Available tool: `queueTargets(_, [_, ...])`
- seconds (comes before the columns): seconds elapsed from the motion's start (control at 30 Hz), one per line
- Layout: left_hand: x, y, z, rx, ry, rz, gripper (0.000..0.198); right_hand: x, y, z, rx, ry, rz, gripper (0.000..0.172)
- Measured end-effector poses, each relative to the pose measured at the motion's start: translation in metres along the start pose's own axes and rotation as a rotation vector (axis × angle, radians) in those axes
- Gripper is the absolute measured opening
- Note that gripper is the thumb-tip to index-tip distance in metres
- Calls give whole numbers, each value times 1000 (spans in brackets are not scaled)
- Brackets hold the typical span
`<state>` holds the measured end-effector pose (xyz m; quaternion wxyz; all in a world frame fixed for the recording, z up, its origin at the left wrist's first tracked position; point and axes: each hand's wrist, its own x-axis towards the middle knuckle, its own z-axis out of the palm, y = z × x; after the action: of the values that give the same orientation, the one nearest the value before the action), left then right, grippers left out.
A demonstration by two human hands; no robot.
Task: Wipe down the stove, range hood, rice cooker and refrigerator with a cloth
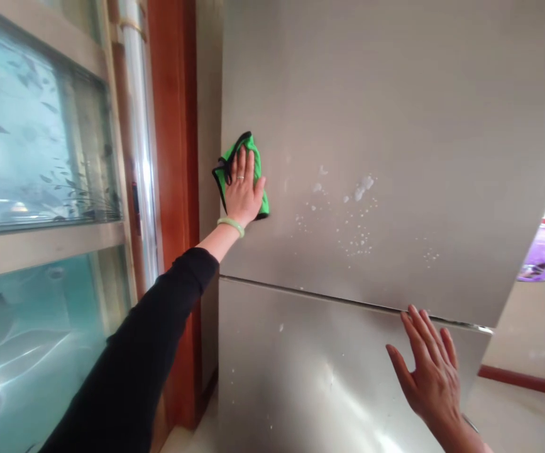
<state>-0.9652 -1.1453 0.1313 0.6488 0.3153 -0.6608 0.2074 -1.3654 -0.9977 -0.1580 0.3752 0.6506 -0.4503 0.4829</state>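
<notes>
My left hand [244,189] presses a green cleaning cloth [263,202] with black edging against the left side of a grey refrigerator's upper door [395,113]. Its fingers point up over the folded cloth. A pale green bangle [231,225] circles that wrist. White foam spots [363,187] and droplets dot the door to the right of the cloth. Lower right, my right hand [430,368] is open, fingers apart and holding nothing, near the seam between the upper door and the lower door [272,340]. Whether its fingertips touch the surface I cannot tell.
To the left stand a glass-paneled door [41,251], a shiny metal pole [143,145] and a reddish-brown wooden frame [173,126]. At the far right edge, a purple object [543,255] shows beyond the refrigerator, above a pale wall with a brown baseboard [527,381].
</notes>
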Motion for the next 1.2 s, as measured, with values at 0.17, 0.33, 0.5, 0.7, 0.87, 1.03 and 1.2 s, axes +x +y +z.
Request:
queueTargets(0.17, [-5, 28, 21, -107, 15, -12, 74, 72, -23, -18, 75, 42, -126, 76])
queueTargets(0.33, [-65, 48, 35, -255, -21, -44, 78, 155, -87, -7, 345, -51, -368, 79])
queueTargets(0.5, [-58, 36, 9, -566, -123, -169, 69, 243, -186, 50, 637, -117, -450, 66])
queueTargets(0.7, [-32, 10, -38, -714, -185, -299, 90, 309, -225, 123, 388, -108, -328, 68])
queueTargets(0.87, [-49, 13, -20, -358, 26, -63, 79, 310, -221, 129, 205, -112, -383, 71])
queueTargets(1.03, [-72, 30, -8, -80, 68, 9, 72, 300, -189, 110, 160, -103, -380, 70])
queueTargets(1.2, [-72, -3, -16, -87, 81, -201, 90, 252, -84, 69, 62, 0, -182, 77])
